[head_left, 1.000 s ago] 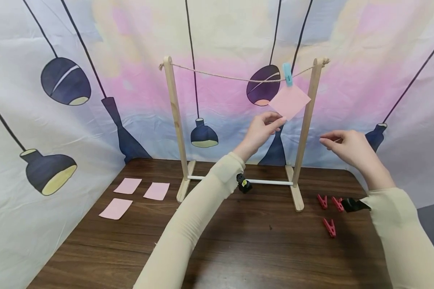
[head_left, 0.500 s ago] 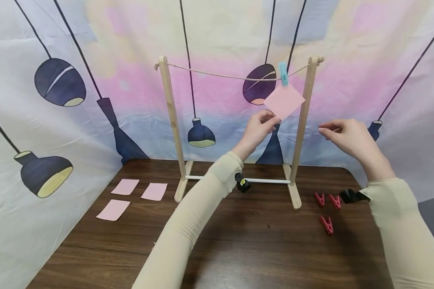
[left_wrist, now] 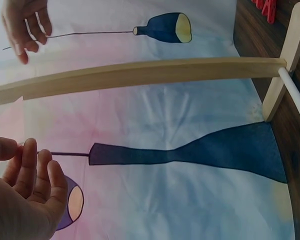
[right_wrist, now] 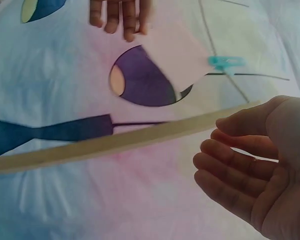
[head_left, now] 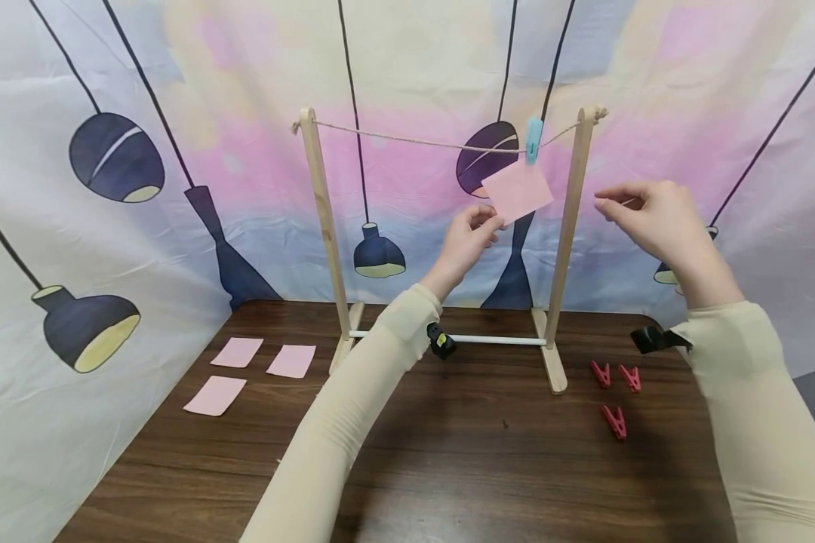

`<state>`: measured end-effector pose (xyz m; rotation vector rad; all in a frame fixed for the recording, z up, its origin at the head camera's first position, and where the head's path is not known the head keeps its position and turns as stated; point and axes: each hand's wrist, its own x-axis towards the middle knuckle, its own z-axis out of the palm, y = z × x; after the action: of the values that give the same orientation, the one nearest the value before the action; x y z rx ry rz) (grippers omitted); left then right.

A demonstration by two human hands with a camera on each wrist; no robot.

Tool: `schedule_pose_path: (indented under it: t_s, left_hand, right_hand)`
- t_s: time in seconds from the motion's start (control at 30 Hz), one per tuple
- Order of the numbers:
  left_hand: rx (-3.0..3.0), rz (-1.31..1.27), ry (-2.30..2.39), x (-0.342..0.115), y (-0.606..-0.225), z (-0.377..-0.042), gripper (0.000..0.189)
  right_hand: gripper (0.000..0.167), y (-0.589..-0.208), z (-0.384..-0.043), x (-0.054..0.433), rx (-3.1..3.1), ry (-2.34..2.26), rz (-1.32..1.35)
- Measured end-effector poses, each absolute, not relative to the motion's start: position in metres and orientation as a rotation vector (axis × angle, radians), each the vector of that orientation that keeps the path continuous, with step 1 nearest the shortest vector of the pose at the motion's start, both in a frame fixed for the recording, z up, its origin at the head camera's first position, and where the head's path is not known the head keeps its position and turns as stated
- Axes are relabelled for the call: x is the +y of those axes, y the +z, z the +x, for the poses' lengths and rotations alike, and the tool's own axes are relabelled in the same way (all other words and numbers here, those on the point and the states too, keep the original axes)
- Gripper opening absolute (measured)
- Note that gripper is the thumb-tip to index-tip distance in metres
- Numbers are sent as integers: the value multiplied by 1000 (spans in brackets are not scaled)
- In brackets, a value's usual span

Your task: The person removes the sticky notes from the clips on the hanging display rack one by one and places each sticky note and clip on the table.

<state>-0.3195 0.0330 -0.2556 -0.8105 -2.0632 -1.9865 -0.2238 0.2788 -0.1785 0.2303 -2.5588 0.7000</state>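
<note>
A pink square of paper (head_left: 518,193) hangs tilted below the rope (head_left: 428,142), its top corner at the foot of a light blue clothespin (head_left: 533,141). That clothespin (right_wrist: 226,62) sits on the rope right at the paper's corner in the right wrist view. My left hand (head_left: 469,245) pinches the paper's lower corner between thumb and fingers. To the right of the frame's right post, my right hand (head_left: 659,226) is raised with fingers loosely bent. Nothing shows between those fingers (right_wrist: 225,157) in the right wrist view.
The wooden frame (head_left: 326,219) stands at the back of the brown table (head_left: 448,467), a white bar (head_left: 496,340) joining its feet. Three pink paper squares (head_left: 215,396) lie at the left. On the right lie three red clothespins (head_left: 614,422). A printed cloth (head_left: 421,60) hangs behind.
My left hand has drawn the paper's lower corner leftward, so the paper tilts more. The right hand has risen beside the right post. The blue clothespin stays on the rope.
</note>
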Motion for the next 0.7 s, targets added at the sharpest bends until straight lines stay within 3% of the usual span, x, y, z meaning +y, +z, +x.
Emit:
schedule_pose_path:
  t_s: [0.33,0.7]
  left_hand:
    - [-2017,-782,-1995,21,-252,-321,18]
    - [-2032,-808,-1988,22,-254,-319,17]
  right_hand:
    - [44,-142,-228,256,-2437,779,247]
    - [56,-114,-240,228,-2481,961,285]
